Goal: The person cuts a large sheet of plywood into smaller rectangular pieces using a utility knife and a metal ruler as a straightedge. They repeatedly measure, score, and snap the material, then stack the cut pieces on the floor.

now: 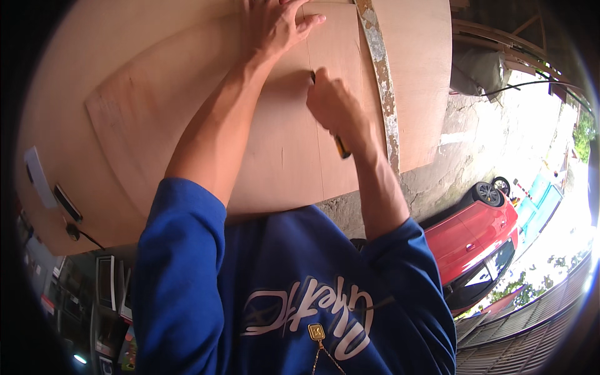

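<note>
A thin, pale-brown plywood sheet [250, 156] with a curved outer edge lies across the work surface in front of me. My left hand [272, 28] rests on its far part, thumb stretched out, some fingers cut off by the upper edge of the view. To its right, my right hand [337, 106] is closed round what looks like a utility knife [342, 147]. The knife's black-and-yellow end sticks out below the fist and a dark tip shows above it; the blade is hidden. A thin straight line runs along the sheet beneath this hand.
Right of my right hand lies a long worn strip [378, 69] with flaking paint. A larger board [56, 125] lies under the sheet. At its left are a white piece [39, 177] and a flat black object [67, 203]. A red car [472, 237] stands outside at right.
</note>
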A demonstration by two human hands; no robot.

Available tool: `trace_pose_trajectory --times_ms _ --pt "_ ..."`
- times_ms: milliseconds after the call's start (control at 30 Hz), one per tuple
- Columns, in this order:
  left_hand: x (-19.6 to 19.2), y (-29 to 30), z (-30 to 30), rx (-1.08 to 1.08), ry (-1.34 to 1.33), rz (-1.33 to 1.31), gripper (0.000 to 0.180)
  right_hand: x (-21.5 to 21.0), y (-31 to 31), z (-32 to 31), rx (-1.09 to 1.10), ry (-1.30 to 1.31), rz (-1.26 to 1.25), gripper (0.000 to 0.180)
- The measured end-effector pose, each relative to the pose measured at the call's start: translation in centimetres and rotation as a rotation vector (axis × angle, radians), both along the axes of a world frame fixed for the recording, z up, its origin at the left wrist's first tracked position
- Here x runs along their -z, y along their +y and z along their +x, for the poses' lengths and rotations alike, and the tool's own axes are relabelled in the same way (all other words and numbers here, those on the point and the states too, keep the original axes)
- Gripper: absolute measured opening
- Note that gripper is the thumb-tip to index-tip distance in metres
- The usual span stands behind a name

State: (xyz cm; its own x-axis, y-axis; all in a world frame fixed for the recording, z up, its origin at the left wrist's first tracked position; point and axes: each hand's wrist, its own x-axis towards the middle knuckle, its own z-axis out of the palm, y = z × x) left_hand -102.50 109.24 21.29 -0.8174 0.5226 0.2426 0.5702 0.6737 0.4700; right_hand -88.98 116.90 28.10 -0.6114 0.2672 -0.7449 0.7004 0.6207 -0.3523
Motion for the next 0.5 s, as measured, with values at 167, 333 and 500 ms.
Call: trace_pose_trajectory --times_ms 167,333,500 --pt "-0.5 0.1 0.2 0.000 0.147 0.022 0.036 -0.5 -1.9 5.2 -0.051 0.062 0.097 0.021" --pt "0.8 0.4 0.1 -0.012 0.140 0.030 0.036 -0.6 -2.8 9.5 -0.101 0.083 0.117 0.016" --pt "2.1 0.6 -0.2 -0.010 0.180 0.026 0.039 -0.4 -4.0 15.7 -0.104 0.043 0.095 0.014"
